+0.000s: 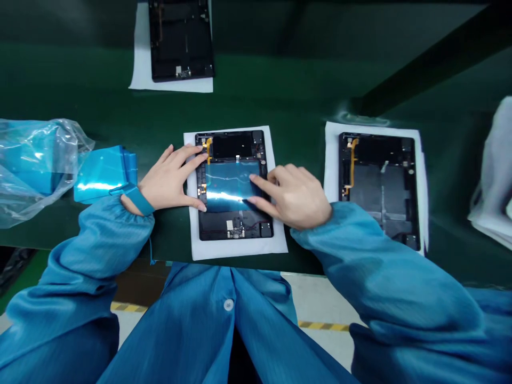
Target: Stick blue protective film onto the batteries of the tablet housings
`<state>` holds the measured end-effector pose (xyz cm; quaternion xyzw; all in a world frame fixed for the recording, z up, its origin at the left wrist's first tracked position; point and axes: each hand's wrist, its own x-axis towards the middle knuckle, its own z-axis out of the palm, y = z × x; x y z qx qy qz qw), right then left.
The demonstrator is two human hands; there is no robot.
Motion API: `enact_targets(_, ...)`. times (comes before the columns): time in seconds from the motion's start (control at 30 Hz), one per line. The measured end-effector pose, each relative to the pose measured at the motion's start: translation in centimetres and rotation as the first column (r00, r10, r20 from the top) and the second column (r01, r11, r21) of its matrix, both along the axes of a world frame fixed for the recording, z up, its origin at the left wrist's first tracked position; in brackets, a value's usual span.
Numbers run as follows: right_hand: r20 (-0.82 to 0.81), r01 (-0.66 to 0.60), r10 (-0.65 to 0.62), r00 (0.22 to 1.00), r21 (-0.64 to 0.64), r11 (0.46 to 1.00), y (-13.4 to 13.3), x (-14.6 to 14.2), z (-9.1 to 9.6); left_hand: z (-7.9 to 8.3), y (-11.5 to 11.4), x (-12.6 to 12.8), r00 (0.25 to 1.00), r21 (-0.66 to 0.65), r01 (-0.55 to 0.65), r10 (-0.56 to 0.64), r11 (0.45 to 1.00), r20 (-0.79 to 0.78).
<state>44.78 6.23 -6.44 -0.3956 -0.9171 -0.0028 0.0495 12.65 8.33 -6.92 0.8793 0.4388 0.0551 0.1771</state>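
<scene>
An opened tablet housing (pixel 236 226) lies on a white sheet (pixel 240 250) in front of me, with circuit parts and an orange flex cable showing. A shiny blue film (pixel 224 184) covers its middle. My left hand (pixel 170 178) rests with fingers spread on the housing's left edge, holding nothing. From the right, my right hand (pixel 294 194) touches the right part of the film with index finger and thumb, which are apart; its other fingers are curled. Left of my left hand is a stack of blue films (pixel 102 173).
A clear plastic bag (pixel 36 170) with more blue films lies at the far left. Another opened housing (pixel 384 186) is on the right, and a third (pixel 182 42) at the back, both on white sheets. White material (pixel 496 176) stands at the right edge of the green table (pixel 280 101).
</scene>
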Motion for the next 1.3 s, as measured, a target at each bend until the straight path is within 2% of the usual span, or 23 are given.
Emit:
enact_targets(0.13, -0.062, -0.14, 0.14, 0.988, 0.004, 0.99, -2.7, 1.1, 0.7, 0.3, -0.2, -0.1, 1.0, -0.001, -0.004, 0.004, 1.0, -0.03)
enact_targets(0.27, -0.302, -0.226, 0.229, 0.925, 0.043, 0.973, -3.6, 1.9, 0.1, 1.7, -0.1, 0.4, 0.988, -0.005, -0.01, 0.009, 1.0, -0.156)
enact_targets(0.33, -0.397, -0.168, 0.17, 0.902, 0.04, 0.985, -3.3, 1.9, -0.5, 2.8, 0.4, 1.4, 0.975, 0.016, -0.015, 0.019, 1.0, -0.223)
enact_targets(0.4, -0.434, -0.031, 0.026, 0.901, -0.005, 1.0, -2.8, 1.6, -0.9, 3.7, 1.6, 3.1, 0.965, 0.067, -0.048, 0.063, 0.997, -0.255)
enact_targets(0.47, -0.427, 0.116, -0.129, 0.895, -0.057, 0.992, -2.3, 1.2, -1.3, 4.1, 3.2, 5.4, 0.955, 0.123, -0.124, 0.152, 0.985, -0.255)
enact_targets(0.57, -0.394, 0.231, -0.242, 0.887, -0.077, 0.97, -1.7, 0.8, -1.8, 3.7, 5.8, 8.5, 0.925, 0.166, -0.236, 0.274, 0.957, -0.262)
enact_targets(0.67, -0.383, 0.217, -0.227, 0.895, -0.069, 0.974, -1.5, 0.8, -2.1, 2.5, 7.9, 9.7, 0.918, 0.171, -0.222, 0.265, 0.96, -0.295)
enact_targets(0.8, -0.385, 0.162, -0.185, 0.904, -0.091, 0.983, -1.7, 0.9, -2.4, 1.5, 8.8, 9.1, 0.931, 0.133, -0.135, 0.172, 0.982, -0.322)
enact_targets(0.87, -0.411, 0.182, -0.222, 0.884, -0.136, 0.974, -1.8, 0.8, -2.5, 1.5, 8.6, 8.8, 0.934, 0.136, -0.119, 0.158, 0.983, -0.321)
enact_targets(0.93, -0.462, 0.241, -0.311, 0.831, -0.205, 0.949, -1.8, 0.9, -2.6, 2.0, 8.2, 8.6, 0.938, 0.158, -0.122, 0.166, 0.98, -0.303)
enact_targets(1.03, -0.533, 0.291, -0.464, 0.707, -0.379, 0.879, -1.1, 1.4, -2.6, 3.5, 7.4, 8.5, 0.95, 0.213, -0.149, 0.199, 0.966, -0.241)
enact_targets(1.1, -0.525, 0.205, -0.524, 0.67, -0.547, 0.811, -0.5, 1.7, -2.3, 4.9, 7.1, 8.4, 0.957, 0.258, -0.175, 0.226, 0.95, -0.183)
enact_targets(1.17, -0.512, 0.071, -0.52, 0.684, -0.663, 0.746, 0.1, 1.8, -1.8, 6.4, 7.2, 8.1, 0.959, 0.3, -0.212, 0.258, 0.93, -0.121)
enact_targets(1.23, -0.537, 0.0, -0.489, 0.688, -0.673, 0.74, 0.9, 1.5, -1.1, 7.6, 8.0, 7.3, 0.953, 0.327, -0.263, 0.298, 0.908, -0.062)
enact_targets(1.3, -0.573, 0.037, -0.478, 0.666, -0.615, 0.788, 2.2, 0.9, -0.4, 8.5, 9.5, 5.8, 0.924, 0.339, -0.359, 0.382, 0.87, 0.0)
